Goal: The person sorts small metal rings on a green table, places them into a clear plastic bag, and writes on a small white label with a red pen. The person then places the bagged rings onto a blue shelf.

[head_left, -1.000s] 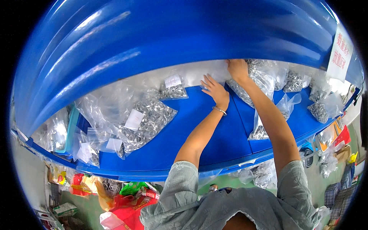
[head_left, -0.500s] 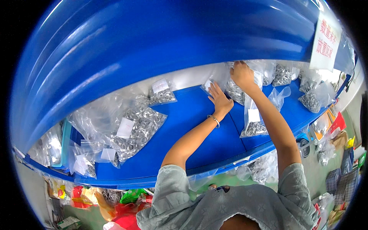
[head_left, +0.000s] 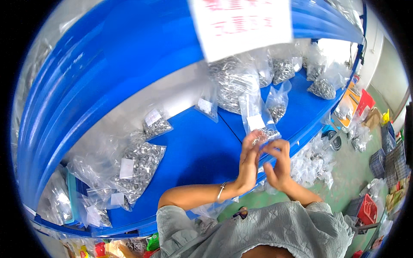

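Note:
Both my hands are over the front edge of the blue shelf, at the lower end of a clear plastic bag of small metal rings with a white label. My left hand, a bracelet on its wrist, has its fingers extended and overlapping the bag's bottom end; whether they press on it I cannot tell. Close by on the right, my right hand has its fingers bent and its thumb apart, with nothing seen between them. Behind the bag stands a large bag of rings. A flat bag with a white label lies left of it.
On the left of the blue shelf lie a big bag of rings and a smaller labelled bag. More ring bags stand at the right. A white sign hangs above. Bags fill the space below the edge.
The view has turned to the right. Both hands have drawn back from the rear bags to the shelf's front edge, coming together at the small labelled bag.

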A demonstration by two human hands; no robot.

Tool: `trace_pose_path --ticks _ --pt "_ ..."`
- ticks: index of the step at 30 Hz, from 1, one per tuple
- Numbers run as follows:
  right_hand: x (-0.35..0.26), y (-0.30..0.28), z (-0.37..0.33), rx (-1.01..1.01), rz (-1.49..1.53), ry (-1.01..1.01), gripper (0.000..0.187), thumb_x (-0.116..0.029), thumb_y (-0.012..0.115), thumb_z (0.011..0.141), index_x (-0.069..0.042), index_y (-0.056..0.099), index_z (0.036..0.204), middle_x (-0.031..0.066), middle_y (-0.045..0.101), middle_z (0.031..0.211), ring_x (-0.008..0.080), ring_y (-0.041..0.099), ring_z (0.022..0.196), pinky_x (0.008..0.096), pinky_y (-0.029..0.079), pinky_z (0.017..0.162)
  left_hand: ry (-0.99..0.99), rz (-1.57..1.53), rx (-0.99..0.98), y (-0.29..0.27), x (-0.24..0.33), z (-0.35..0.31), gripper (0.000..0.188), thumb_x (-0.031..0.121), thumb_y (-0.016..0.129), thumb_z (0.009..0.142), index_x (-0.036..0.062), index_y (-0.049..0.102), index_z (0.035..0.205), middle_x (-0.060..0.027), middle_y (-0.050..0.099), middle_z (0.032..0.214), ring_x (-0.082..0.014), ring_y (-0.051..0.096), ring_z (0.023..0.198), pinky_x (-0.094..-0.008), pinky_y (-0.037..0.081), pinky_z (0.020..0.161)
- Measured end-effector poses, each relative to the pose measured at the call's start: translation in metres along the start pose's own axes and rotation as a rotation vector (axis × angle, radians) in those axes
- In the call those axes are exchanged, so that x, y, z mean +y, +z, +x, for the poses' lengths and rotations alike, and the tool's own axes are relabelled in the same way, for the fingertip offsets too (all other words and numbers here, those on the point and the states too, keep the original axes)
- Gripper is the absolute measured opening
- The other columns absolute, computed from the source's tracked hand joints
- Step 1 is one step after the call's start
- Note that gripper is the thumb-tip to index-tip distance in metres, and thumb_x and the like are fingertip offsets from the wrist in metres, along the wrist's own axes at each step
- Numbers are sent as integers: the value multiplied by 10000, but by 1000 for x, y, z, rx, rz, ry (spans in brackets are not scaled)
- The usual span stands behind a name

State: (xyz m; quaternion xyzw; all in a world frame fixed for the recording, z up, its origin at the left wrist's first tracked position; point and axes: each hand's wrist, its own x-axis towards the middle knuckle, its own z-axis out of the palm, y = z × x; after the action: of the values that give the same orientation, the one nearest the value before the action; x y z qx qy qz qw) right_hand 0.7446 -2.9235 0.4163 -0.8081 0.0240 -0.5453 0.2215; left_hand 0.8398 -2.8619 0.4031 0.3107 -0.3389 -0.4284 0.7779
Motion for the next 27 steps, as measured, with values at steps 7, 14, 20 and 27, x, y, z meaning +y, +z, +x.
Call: trace_pose_path --ticks 7,14,20,27 --pt "6 -46 -80 -139 -47 99 313 -290 447 827 -43 621 911 141 579 958 319 546 903 493 325 921 -593 -392 -377 27 -114 -43 515 367 312 956 48 276 1360 -113 384 1360 -258 407 1230 -359 333 1018" --pt "45 -205 -241 740 367 1128 388 -324 434 921 6 638 912 84 629 795 202 579 739 319 451 741 -405 257 -791 172 -167 -114 551 202 474 900 69 271 1395 -135 225 1454 -248 154 1370 -424 131 1088" --pt "-39 -268 -368 1059 1016 981 514 -461 369 927 -61 473 1232 133 551 1145 246 553 987 359 457 837 376 638 -1401 250 -280 -168 461 209 472 871 89 434 1314 -172 227 1451 -346 189 1348 -556 103 1067" --pt "-146 -335 -420 1647 752 1077 472 -378 334 961 -33 425 1270 154 479 1278 268 496 1125 389 412 916 233 712 -1588 296 -401 -249 414 221 475 881 67 473 1264 -184 283 1415 -392 219 1322 -576 136 1053"
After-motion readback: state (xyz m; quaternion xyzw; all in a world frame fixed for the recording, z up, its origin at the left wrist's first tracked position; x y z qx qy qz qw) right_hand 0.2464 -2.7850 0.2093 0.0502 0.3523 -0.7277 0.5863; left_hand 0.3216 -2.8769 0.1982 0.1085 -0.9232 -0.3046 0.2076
